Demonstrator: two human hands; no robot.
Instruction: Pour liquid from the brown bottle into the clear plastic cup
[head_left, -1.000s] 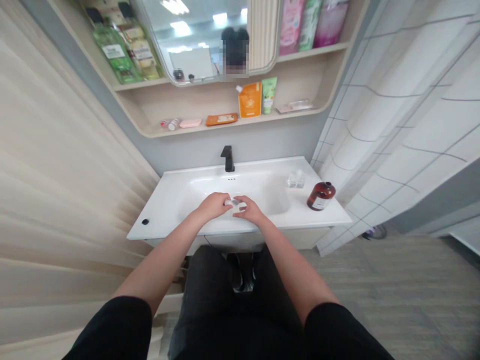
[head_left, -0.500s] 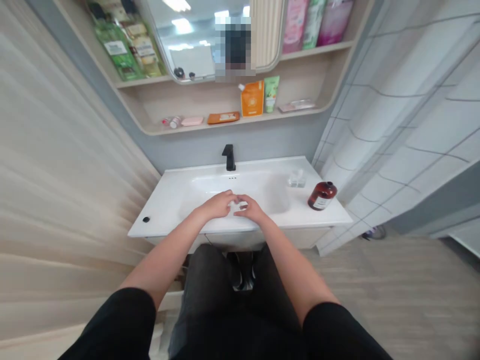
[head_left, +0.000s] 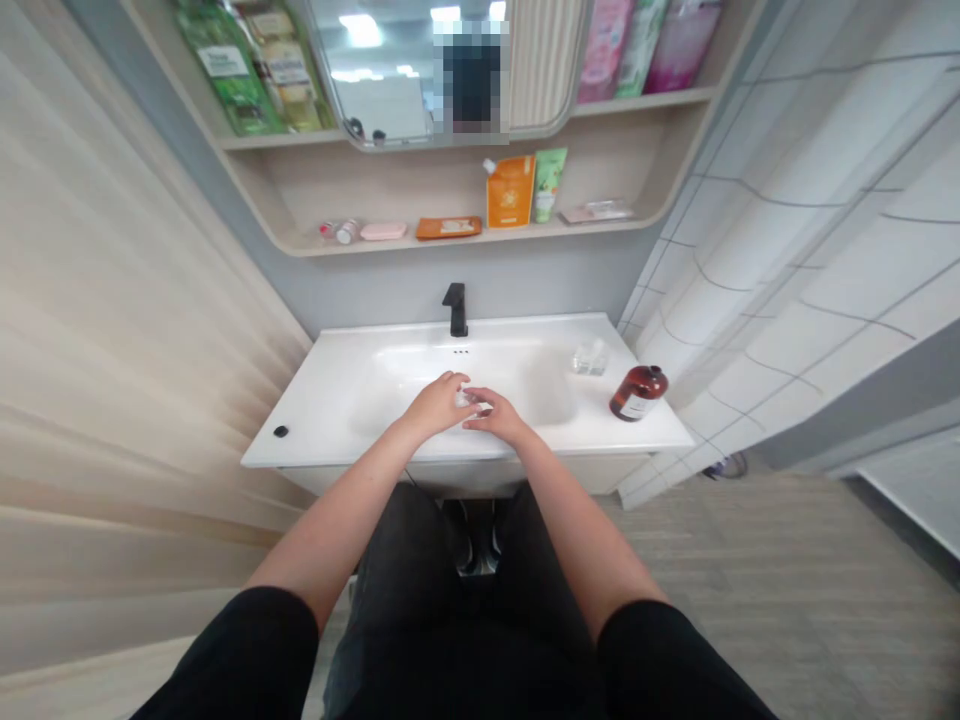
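Over the front part of the white sink basin point(head_left: 390, 375), my two hands meet around a small clear, see-through object point(head_left: 465, 398). My left hand point(head_left: 436, 404) curls round it from the left, fingers bent over its far side. From the right, my right hand point(head_left: 496, 416) closes on it with thumb and fingers curved. Fingers cover much of the object, so its exact kind cannot be made out. Behind the hands stands a black faucet point(head_left: 456, 310).
A brown bottle point(head_left: 639, 393) with a white label and a clear container point(head_left: 590, 358) stand on the counter's right. A small black round piece point(head_left: 281, 432) lies at left. Above, a shelf holds an orange pouch point(head_left: 511, 192), a green tube point(head_left: 550, 186) and an orange packet point(head_left: 448, 228).
The view has shifted slightly. Both hands stay over the basin around the clear object, and their fingers have moved a little, the fingertips now overlapping more.
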